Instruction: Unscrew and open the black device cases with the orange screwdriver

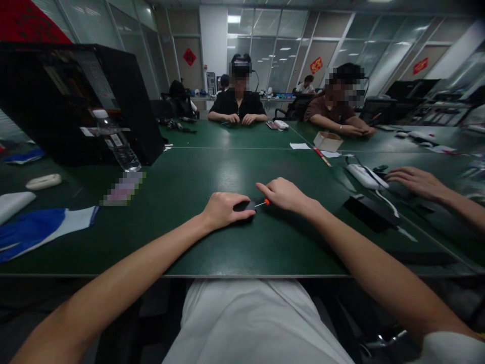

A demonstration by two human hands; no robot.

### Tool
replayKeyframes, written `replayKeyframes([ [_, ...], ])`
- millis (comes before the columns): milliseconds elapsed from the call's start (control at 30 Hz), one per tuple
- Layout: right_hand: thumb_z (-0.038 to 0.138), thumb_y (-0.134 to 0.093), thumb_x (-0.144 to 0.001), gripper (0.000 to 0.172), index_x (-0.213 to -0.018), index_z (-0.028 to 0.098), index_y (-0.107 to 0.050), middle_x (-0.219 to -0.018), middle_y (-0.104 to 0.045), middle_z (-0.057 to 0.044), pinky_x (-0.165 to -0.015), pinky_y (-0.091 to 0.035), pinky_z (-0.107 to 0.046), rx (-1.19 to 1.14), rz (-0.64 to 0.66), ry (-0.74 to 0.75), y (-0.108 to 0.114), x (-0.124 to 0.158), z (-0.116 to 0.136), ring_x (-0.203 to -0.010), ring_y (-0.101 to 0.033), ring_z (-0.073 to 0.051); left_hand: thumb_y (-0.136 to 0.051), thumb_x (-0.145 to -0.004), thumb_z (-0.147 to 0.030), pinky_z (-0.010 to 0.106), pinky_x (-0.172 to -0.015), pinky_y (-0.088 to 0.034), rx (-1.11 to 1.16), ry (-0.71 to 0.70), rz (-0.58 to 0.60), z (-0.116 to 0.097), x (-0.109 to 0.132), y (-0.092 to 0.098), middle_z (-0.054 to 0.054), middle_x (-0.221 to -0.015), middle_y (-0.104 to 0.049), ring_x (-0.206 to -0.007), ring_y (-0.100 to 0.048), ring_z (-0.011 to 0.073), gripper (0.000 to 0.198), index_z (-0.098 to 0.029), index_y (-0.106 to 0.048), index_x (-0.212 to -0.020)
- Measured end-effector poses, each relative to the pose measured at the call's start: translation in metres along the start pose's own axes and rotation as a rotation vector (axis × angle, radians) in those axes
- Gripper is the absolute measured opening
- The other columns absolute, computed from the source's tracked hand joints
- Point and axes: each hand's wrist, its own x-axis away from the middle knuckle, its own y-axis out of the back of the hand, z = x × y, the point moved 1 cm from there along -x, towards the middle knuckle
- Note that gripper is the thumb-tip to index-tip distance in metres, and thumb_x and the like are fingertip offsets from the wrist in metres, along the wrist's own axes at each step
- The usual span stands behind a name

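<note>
Green table (204, 255), room with glass partitions (261, 50) behind. Left hand (222, 210) clamped on small black object (246, 206), in from near edge. Right hand (286, 194) curled by orange-ended screwdriver (267, 202), grip hidden, can't tell. Blue-white glove (36, 227) left, toward near edge. Two people (238, 106) along far edge.

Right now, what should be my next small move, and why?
Perhaps, with your right hand, ease the orange-handled screwdriver against the black object: the screwdriver points at it and your left hand holds it, but contact is unclear.
</note>
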Motion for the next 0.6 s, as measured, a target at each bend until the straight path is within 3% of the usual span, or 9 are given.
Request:
replayKeyframes([
  [167, 0.055, -0.022, -0.106, 0.073, -0.063, 0.018, -0.068, -0.065, -0.068, -0.009, -0.061, -0.033, -0.030, -0.024, -0.099, 0.083, -0.006, -0.002, -0.004, -0.062, -0.062, -0.019, -0.064, -0.093, -0.054, 0.032, -0.082, -0.053, 0.001, 0.014, -0.013, 0.000, 0.000, 0.000, 0.009, -0.109, -0.079, -0.096, -0.075, 0.0257, 0.043, -0.018, -0.073, -0.116],
  [367, 0.053, -0.025, -0.106, 0.066, -0.077, 0.018, -0.073, -0.076, -0.073, -0.010, -0.066, -0.034, -0.029, -0.003, -0.070, 0.225, -0.019, -0.004, -0.003, -0.072, -0.065, -0.020, -0.063, -0.094, -0.051, 0.032, -0.086, -0.053, 0.080, 0.015, -0.025, -0.001, 0.000, -0.001, 0.008, -0.112, -0.077, -0.099, -0.073, 0.0247, 0.040, -0.020, -0.069, -0.119],
  [500, 0.056, -0.041, -0.102, 0.051, -0.095, 0.018, -0.074, -0.089, -0.074, -0.010, -0.069, -0.036, -0.028, -0.026, -0.041, 0.461, -0.020, -0.003, -0.001, -0.078, -0.065, -0.020, -0.069, -0.092, -0.048, 0.033, -0.091, -0.051, 0.181, -0.051, 0.034, 0.007, 0.002, 0.008, 0.010, -0.115, -0.075, -0.103, -0.070, 0.0246, 0.043, -0.019, -0.067, -0.123],
  [600, 0.057, -0.040, -0.103, 0.053, -0.098, 0.016, -0.072, -0.087, -0.072, -0.011, -0.068, -0.037, -0.028, -0.066, -0.071, 0.622, -0.017, -0.002, -0.009, -0.076, -0.063, -0.019, -0.076, -0.085, -0.049, 0.032, -0.091, -0.051, 0.215, -0.080, 0.128, 0.021, 0.005, 0.021, 0.012, -0.120, -0.073, -0.106, -0.069, 0.0251, 0.057, -0.016, -0.063, -0.130],
])
